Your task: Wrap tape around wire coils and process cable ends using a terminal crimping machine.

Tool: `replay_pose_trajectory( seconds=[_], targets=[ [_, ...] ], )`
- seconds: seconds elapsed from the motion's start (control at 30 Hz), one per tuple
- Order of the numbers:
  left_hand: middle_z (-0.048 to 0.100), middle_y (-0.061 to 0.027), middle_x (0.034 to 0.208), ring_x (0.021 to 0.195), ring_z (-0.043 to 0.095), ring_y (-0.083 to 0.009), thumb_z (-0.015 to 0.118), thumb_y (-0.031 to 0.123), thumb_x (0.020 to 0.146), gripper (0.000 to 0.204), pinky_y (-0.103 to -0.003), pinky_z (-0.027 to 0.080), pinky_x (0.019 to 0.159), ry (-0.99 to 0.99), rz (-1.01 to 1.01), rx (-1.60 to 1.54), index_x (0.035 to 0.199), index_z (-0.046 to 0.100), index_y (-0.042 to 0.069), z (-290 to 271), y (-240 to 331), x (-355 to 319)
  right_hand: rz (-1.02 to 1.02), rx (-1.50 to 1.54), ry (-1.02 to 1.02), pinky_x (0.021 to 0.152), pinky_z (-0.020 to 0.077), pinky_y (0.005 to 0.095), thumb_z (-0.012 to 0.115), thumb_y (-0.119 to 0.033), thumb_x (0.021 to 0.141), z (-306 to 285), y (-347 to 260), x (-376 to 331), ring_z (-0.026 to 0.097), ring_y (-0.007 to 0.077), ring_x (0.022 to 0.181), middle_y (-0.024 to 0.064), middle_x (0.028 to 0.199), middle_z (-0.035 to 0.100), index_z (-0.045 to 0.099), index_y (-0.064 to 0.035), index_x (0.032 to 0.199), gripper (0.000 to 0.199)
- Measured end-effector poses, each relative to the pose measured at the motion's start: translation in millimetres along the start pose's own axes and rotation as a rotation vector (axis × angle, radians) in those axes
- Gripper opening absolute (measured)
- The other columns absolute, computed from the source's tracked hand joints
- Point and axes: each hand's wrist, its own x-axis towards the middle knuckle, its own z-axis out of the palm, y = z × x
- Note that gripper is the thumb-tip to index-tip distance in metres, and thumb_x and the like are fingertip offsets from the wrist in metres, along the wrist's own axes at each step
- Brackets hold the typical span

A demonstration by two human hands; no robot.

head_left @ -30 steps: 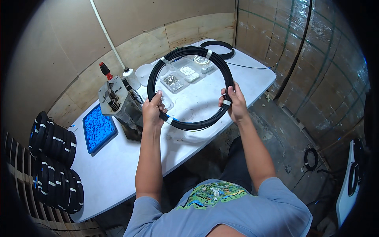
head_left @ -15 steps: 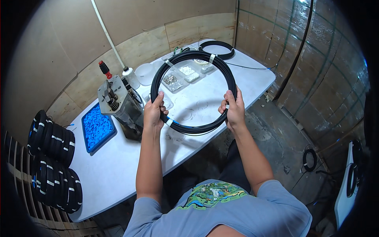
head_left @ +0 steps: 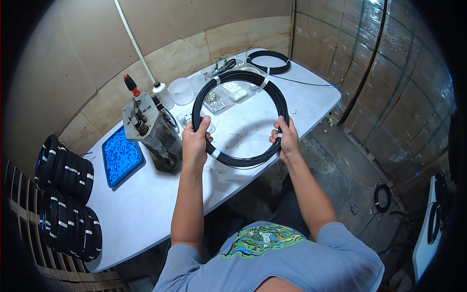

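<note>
While both arms reach out over the smooth white table [head_left: 146, 204], the left hand [head_left: 195, 138] and the right hand [head_left: 287, 138] each close around opposite sides of a round coil of glossy black cable [head_left: 242, 78], bound by white tape bands and held tilted up above the tabletop. Beside the left hand stands a grey metal crimping fixture [head_left: 151, 129] with a red-tipped lever, next to a blue tray of small blue pieces [head_left: 120, 156]. Stacked black coils [head_left: 65, 194] with white bands sit at the table's left end, clear plastic trays [head_left: 221, 95] lie behind the held coil, and another thin black coil [head_left: 268, 61] rests at the far edge.
</note>
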Motion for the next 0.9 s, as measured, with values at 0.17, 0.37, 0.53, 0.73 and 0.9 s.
replay_pose_trajectory(
  seconds=[0.17,0.37,0.53,0.73,0.9],
  targets=[
    [0.056,0.0009,0.074,0.055,0.05,-0.0086,0.078,0.026,0.091,0.028,-0.026,0.044,0.054,0.006,0.041,0.021,0.096,0.06,0.005,3,-5,-5,-0.006,-0.042,0.003,0.049,0.0455,0.0276,0.062,-0.015,0.1,-2,-1,1,0.047,0.0097,0.057,0.0013,0.085,0.048,0.046,-0.0103,0.117,0.024],
    [0.056,0.0005,0.073,0.055,0.05,-0.0091,0.077,0.022,0.091,0.025,-0.026,0.043,0.054,-0.024,0.046,0.004,0.095,0.059,0.005,-4,-11,-5,-0.05,-0.021,-0.09,0.05,0.042,0.0262,0.055,-0.003,0.097,-7,-10,1,0.044,0.0098,0.058,0.0017,0.085,0.048,0.047,-0.0123,0.114,0.02],
    [0.058,0.0005,0.072,0.06,0.054,-0.0081,0.077,0.018,0.09,0.023,-0.024,0.043,0.055,-0.112,0.143,0.192,0.097,0.062,0.003,-6,12,-2,-0.124,-0.208,-0.309,0.049,0.041,0.0266,0.056,-0.003,0.097,-7,-48,9,0.04,0.0086,0.053,0.0013,0.077,0.045,0.042,-0.0095,0.139,0.045],
    [0.062,0.0012,0.073,0.063,0.051,-0.006,0.079,0.014,0.085,0.02,-0.025,0.04,0.056,-0.261,0.227,0.546,0.09,0.065,0.001,-7,26,3,-0.106,-0.609,-0.598,0.052,0.0421,0.024,0.068,-0.005,0.088,21,-109,23,0.047,0.0069,0.058,0.0007,0.084,0.057,0.05,-0.0103,0.145,0.061],
    [0.058,0.0031,0.068,0.059,0.047,-0.0056,0.078,0.013,0.086,0.017,-0.025,0.037,0.055,-0.248,0.197,0.589,0.088,0.065,0.002,-1,16,-5,-0.108,-0.966,-0.789,0.053,0.0415,0.0221,0.078,-0.012,0.084,55,-141,22,0.051,0.0061,0.066,-0.0011,0.087,0.061,0.057,-0.0112,0.141,0.061]
  ],
)
